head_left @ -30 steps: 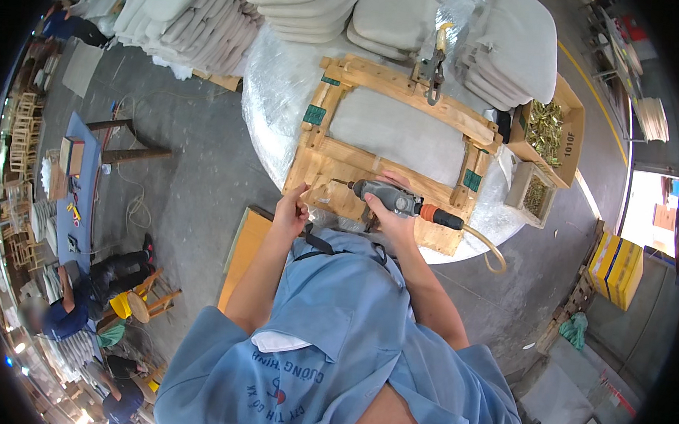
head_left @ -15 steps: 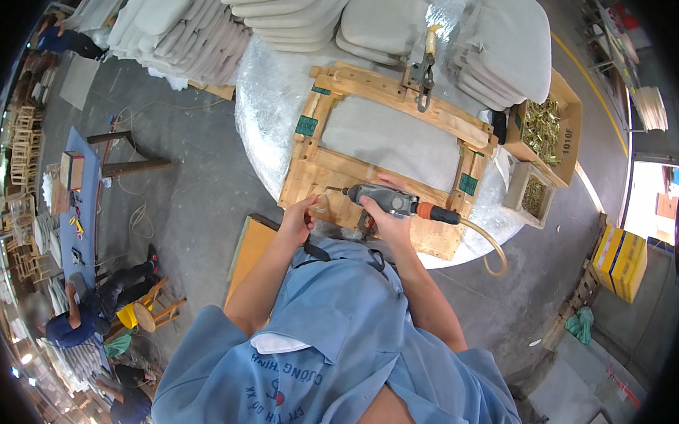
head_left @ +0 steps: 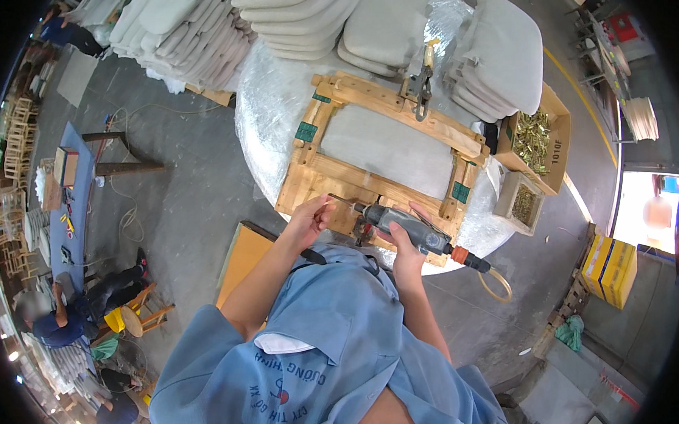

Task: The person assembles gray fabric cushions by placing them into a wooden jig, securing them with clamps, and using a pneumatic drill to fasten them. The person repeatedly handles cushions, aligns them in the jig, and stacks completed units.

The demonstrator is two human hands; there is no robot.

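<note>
My right hand (head_left: 408, 245) is wrapped round a grey power screwdriver (head_left: 409, 224) with an orange collar and a pale hose, held over the near edge of a wooden jig (head_left: 334, 166). The driver's bit points left, to the fingertips of my left hand (head_left: 307, 224). Those fingers are pinched together at the bit's tip; what they hold is too small to make out. Inside the jig lies a pale grey cushion pad (head_left: 388, 150). A metal toggle clamp (head_left: 422, 83) is fixed at the jig's far side, and another clamp (head_left: 363, 232) sits below the driver.
Stacks of grey cushions (head_left: 498, 56) stand round the far side of the plastic-wrapped round table (head_left: 264, 110). To the right are a cardboard box (head_left: 559, 138) of brass-coloured hardware and a smaller tray (head_left: 532, 217) of screws. Co-workers (head_left: 62, 313) are at the left.
The screwdriver has swung so its back end drops lower and to the right. My left hand has moved right and slightly down, its fingertips now at the bit's tip.
</note>
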